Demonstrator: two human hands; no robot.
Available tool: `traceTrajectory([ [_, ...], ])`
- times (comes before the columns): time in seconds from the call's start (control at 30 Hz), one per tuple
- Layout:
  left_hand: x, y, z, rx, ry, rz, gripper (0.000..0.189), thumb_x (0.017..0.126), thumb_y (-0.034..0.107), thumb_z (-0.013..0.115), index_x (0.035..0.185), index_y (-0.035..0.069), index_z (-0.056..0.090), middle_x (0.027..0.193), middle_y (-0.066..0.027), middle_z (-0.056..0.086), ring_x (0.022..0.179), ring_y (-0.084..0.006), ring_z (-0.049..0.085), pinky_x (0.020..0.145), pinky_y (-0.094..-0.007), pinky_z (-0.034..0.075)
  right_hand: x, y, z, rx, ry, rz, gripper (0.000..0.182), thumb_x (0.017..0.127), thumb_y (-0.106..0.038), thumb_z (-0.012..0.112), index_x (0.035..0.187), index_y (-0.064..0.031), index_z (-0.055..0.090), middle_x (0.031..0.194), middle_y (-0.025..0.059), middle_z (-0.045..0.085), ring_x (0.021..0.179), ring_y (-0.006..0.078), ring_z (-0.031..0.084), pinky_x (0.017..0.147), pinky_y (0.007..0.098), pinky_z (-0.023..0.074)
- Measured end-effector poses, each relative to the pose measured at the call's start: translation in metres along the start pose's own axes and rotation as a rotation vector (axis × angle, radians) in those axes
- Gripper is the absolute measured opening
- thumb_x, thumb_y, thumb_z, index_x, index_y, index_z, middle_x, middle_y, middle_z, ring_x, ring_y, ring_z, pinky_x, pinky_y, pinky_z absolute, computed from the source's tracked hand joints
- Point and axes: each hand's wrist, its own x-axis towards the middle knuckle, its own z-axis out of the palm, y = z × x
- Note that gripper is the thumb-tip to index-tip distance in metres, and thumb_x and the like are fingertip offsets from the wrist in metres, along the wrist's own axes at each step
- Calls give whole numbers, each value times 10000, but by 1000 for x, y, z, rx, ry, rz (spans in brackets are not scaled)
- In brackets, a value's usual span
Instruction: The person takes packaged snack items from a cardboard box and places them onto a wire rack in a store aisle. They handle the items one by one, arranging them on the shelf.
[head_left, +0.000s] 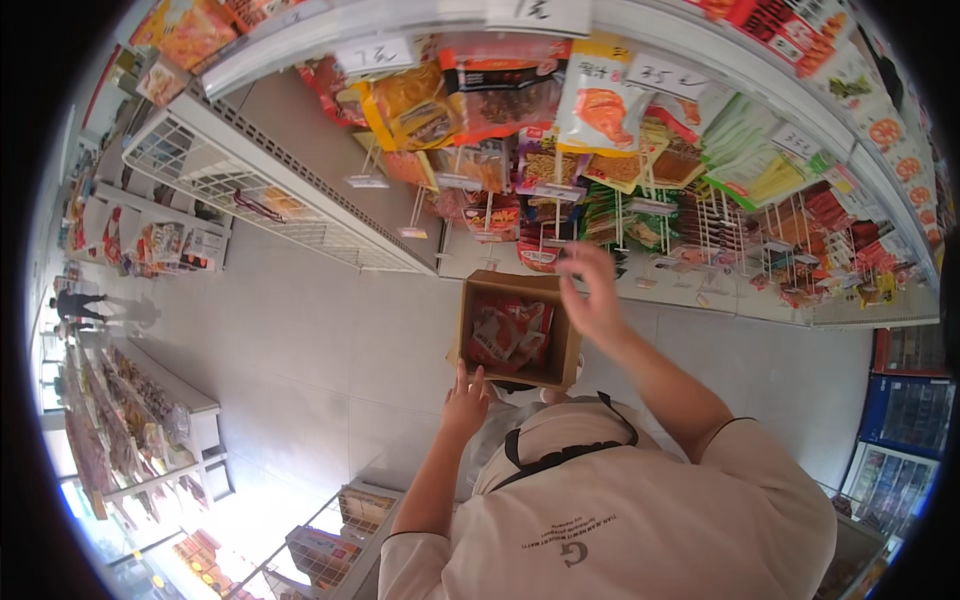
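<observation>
An open cardboard box (517, 378) stands before me, with several red and clear snack packets (510, 334) lying inside it. My left hand (466, 401) touches the near left edge of the box, its fingers spread. My right hand (591, 289) is raised beyond the box's right side, fingers curled and somewhat blurred, close to the hanging packets on the lower shelf rack. Nothing shows clearly between its fingers. Nearest to it hangs a red packet (538, 256) on a display hook.
Ahead runs a shelf edge (457, 30) with price tags and hanging snack packets (607, 105). A white wire rack (300, 225) stands at the left. Other store shelves (202, 427) are at lower left, and people (79, 304) stand far off. Blue-framed crates (911, 416) are at right.
</observation>
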Motion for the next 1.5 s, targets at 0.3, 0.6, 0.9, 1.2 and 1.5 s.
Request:
traceTrajectory([
  [0.3,-17,-18,-38,-38,-270,101,828,910,185,646,1632,175,239,1705,-222,37,1457,-383,411,1100,-467,457,-237,99,230,95,-877,1074,402,979,-285,624,1279,-17,632,1252,201,678,1138,317,660,994,399,498],
  [0.6,2,-58,-50,124,-219,418,749,863,153,617,1569,146,365,1634,-233,280,1149,-372,669,789,-469,599,-205,78,229,148,-1365,860,828,999,-695,421,1508,-45,490,1498,205,542,1350,331,539,1124,382,404],
  [0.9,39,-50,-30,259,-186,480,642,903,257,580,1511,98,448,1448,-261,515,923,-376,735,710,-507,598,-179,16,136,-51,-1223,770,660,962,-550,591,1492,-163,525,1313,163,671,1294,312,565,1073,436,449],
  [1.2,58,-78,9,235,-311,550,256,941,260,562,1113,94,654,975,-150,750,833,-352,744,683,-514,574,-222,-4,115,5,-1076,923,592,908,-343,712,1407,-62,560,1134,206,724,1072,364,683,947,428,534],
  [1.5,52,-57,-26,259,-348,398,246,980,293,563,1116,114,663,1042,-111,729,953,-331,718,750,-492,558,-242,45,173,-465,-1003,523,387,930,-237,602,1296,-123,650,1349,192,612,1256,415,577,1013,520,498],
])
